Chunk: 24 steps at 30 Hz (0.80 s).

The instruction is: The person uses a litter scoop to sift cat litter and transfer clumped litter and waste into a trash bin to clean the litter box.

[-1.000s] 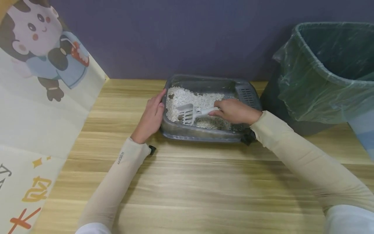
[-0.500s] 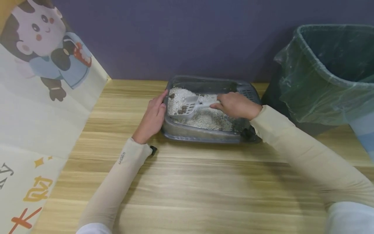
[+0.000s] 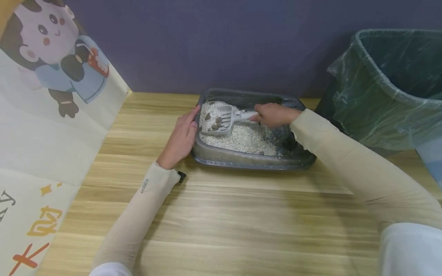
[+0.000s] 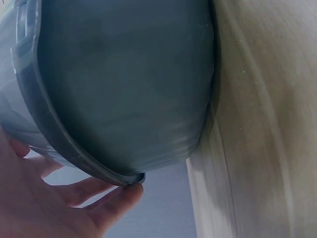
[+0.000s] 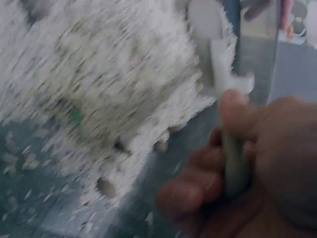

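Note:
A grey litter box [image 3: 253, 161] filled with white litter [image 3: 250, 140] stands against the back wall. My left hand [image 3: 179, 140] rests along its left rim, fingers fairly straight. In the left wrist view the fingertips [image 4: 126, 196] touch the rim from outside. My right hand [image 3: 274, 115] grips the handle of a light grey slotted litter scoop [image 3: 238, 115], its blade low over the litter at the left. Brown clumps [image 3: 216, 123] lie in and around the blade. The right wrist view is blurred, with the thumb along the scoop's handle.
To the right stands a tall bin [image 3: 383, 96] lined with a clear plastic bag, its mouth facing up. The box sits on a wood-grain surface [image 3: 241, 222]. A dark purple wall [image 3: 224, 46] rises behind, and a white printed panel [image 3: 45, 142] borders the left.
The scoop has moved within the box, its blade shifting slightly toward the back since half a second ago. My right hand moved with it. The left hand stays at the rim.

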Motion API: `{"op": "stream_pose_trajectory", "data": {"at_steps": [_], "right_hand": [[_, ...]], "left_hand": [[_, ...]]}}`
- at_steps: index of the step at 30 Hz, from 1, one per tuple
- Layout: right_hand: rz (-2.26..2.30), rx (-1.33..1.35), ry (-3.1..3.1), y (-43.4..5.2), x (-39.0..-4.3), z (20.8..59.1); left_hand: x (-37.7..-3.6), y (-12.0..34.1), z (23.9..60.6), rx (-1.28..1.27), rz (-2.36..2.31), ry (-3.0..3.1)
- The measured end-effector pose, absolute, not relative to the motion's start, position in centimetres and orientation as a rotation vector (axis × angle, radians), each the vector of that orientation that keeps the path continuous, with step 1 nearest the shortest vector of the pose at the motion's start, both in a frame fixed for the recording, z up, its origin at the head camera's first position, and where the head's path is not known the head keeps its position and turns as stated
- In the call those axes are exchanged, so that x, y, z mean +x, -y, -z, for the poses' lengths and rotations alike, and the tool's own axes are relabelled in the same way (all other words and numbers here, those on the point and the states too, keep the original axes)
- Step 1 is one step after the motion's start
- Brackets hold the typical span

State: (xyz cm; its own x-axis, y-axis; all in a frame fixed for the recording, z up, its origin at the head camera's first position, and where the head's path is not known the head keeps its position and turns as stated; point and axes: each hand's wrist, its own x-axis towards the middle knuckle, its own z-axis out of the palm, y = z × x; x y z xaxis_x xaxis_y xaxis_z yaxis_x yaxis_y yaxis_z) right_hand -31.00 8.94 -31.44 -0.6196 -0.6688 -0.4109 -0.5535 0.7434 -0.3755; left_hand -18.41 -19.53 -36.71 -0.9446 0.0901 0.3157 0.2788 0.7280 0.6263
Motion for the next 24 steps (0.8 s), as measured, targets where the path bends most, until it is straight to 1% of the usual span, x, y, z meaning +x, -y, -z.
{"op": "stream_pose_trajectory", "data": {"at_steps": [5, 11, 18, 24], "right_hand": [[0.34, -0.957, -2.374, -9.8, -31.2, 31.7], [0.398, -0.952, -2.428, -11.4, -30.4, 31.2], [0.476, -1.017, -2.637, -14.7, -27.0, 30.3], [0.729, -1.018, -2.778, -16.8, -23.9, 32.1]], "left_hand": [[-18.4, 19.5, 36.6, -0.292, 1.049, 2.658], [-18.2, 19.3, 36.7, -0.268, 1.058, 2.673], [-18.1, 19.1, 36.5, -0.258, 1.089, 2.677], [-18.0, 19.4, 36.3, -0.274, 1.111, 2.671]]}}
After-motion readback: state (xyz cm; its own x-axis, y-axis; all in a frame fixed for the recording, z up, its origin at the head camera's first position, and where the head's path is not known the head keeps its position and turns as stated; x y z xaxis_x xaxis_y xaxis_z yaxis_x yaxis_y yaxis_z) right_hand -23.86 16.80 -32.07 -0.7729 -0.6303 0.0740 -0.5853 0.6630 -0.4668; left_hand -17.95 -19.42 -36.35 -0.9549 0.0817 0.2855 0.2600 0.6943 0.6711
